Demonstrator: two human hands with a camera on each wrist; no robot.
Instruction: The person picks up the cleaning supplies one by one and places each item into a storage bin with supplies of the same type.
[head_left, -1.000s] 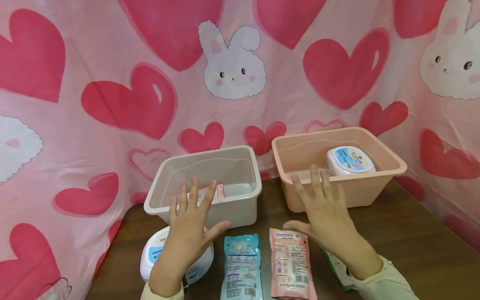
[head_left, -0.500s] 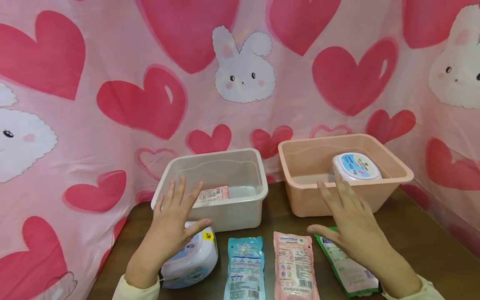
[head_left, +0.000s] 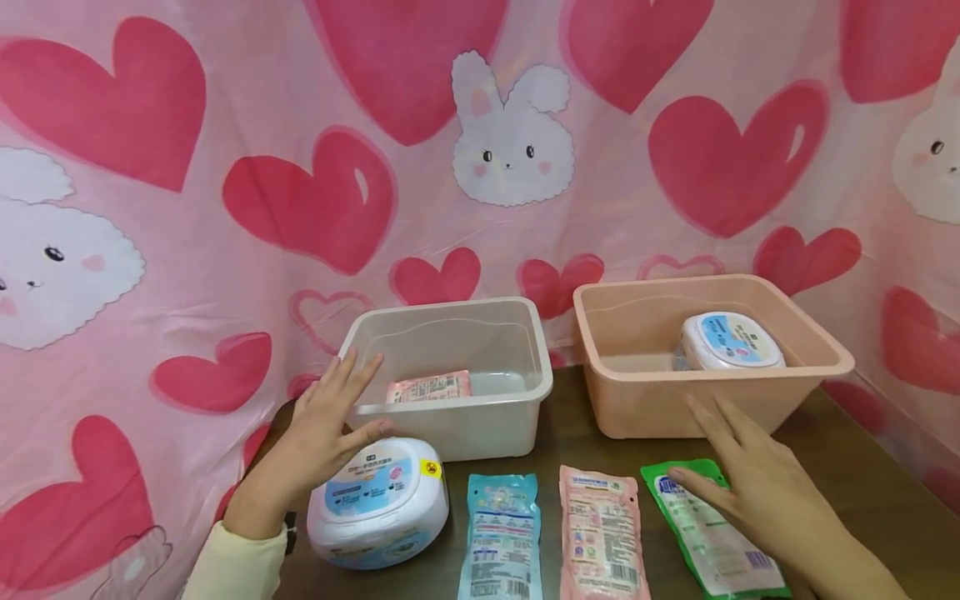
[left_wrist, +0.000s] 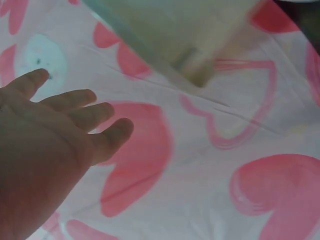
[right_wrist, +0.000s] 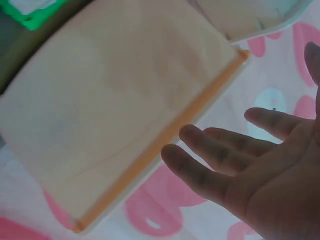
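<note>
Bare hands above a wood-grained brown table: the left hand has its fingers extended and thumb apart, and the right hand is likewise spread; neither has hold of anything. Near the left hand, in front of the smooth grey plastic bin, stands the near tub, a rounded, glossy white container with a blue-printed lid facing up and a yellow sticker at one corner; its longer axis runs roughly left to right. Partly beneath the right hand in the head view lies the green-edged pouch, a flat, shiny rectangle with a pale printed panel, its long axis oblique from far left to near right. Beside it the pink pouch and the blue pouch, both crinkled film, point lengthwise away from the person.
</note>
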